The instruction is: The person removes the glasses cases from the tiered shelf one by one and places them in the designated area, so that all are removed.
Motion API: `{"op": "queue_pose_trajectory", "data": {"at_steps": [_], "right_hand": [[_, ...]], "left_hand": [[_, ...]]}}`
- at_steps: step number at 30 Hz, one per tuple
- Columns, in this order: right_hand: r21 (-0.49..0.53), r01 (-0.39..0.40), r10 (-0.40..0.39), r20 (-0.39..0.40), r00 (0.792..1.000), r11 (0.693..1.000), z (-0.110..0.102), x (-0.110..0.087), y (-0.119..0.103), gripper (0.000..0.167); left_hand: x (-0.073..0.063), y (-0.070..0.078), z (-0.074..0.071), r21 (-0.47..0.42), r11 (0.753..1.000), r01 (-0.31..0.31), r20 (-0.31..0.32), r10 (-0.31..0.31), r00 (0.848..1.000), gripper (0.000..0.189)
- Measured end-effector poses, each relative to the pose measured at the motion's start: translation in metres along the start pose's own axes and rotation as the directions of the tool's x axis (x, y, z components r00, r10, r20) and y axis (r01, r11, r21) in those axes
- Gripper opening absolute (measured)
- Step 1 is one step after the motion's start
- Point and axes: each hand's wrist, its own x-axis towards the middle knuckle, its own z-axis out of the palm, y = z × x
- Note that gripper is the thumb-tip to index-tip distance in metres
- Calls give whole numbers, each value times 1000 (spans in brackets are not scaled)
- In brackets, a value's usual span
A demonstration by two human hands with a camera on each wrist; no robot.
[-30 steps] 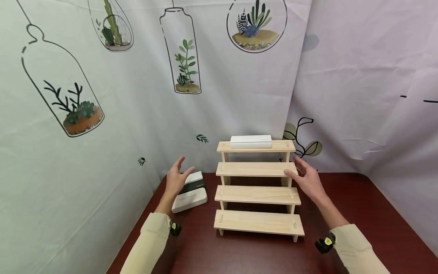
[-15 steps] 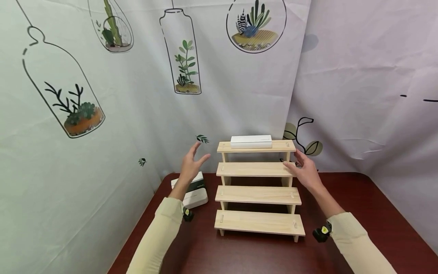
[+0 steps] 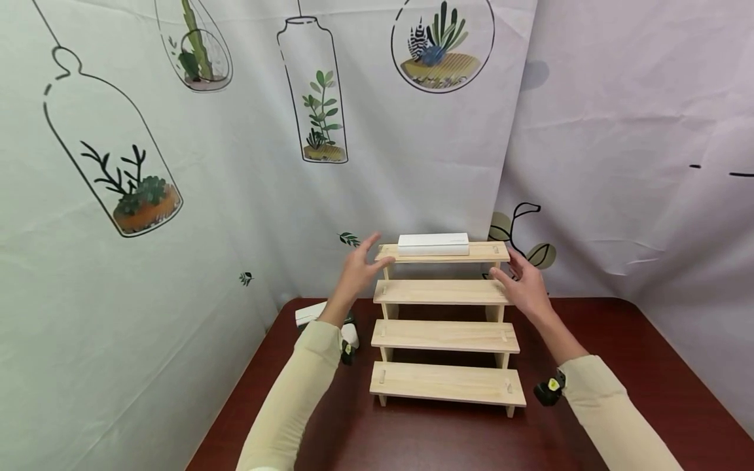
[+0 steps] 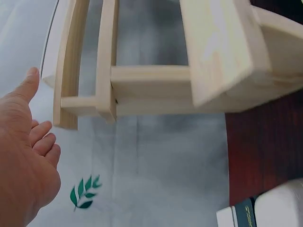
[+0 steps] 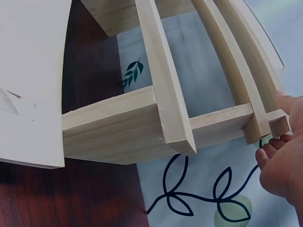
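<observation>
A stepped wooden shelf rack of pale boards stands on the dark red table. On its top board lies a long white box. My left hand is at the left end of the top board, thumb and fingers spread apart. In the left wrist view, that hand is beside the board's end, and contact is unclear. At the right end of the top board is my right hand, its thumb in front. The right wrist view shows this hand with the thumb against or very near the board end.
Several white and dark boxes lie on the table left of the rack, partly hidden by my left arm. Behind stands a pale curtain printed with plants, close to the table's back edge.
My left hand has moved right and up, from above the boxes to the left end of the top board. My right hand has risen slightly toward the top board. The rack stays put.
</observation>
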Motion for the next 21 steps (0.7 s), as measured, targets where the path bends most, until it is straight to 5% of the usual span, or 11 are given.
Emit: {"op": "queue_pose_trajectory", "data": {"at_steps": [21], "right_hand": [[-18,-6,5,-6,1000,1000,1,14,0,72]], "left_hand": [[26,20,29,97,994,55,96,-64,993,73]]}}
